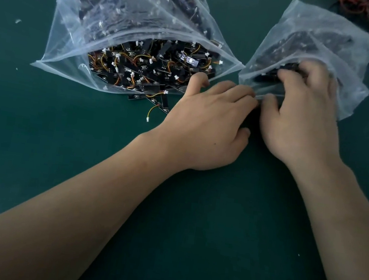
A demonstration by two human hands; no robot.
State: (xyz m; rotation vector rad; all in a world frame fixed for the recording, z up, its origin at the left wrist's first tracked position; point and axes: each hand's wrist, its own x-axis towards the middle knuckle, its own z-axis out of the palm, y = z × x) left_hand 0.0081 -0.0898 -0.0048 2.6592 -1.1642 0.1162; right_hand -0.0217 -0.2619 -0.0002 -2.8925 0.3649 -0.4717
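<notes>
Fingers (pixel 305 73) of the right hand (pixel 302 127) curl down inside the open mouth of the smaller clear bag (pixel 322 33), right of centre, over dark circuit pieces (pixel 267 76); blur hides whether they pinch one. The mouth faces the person and the bag's length runs away toward the upper right, so a withdrawal would likely come straight back along that line. The left hand (pixel 208 129), just beside, lays its fingers (pixel 239 91) close together on the mouth's near lip, seemingly pinning it to the green tabletop (pixel 191 223). A larger bag (pixel 129 15) of wired boards lies open at upper left, nearer the left hand.
</notes>
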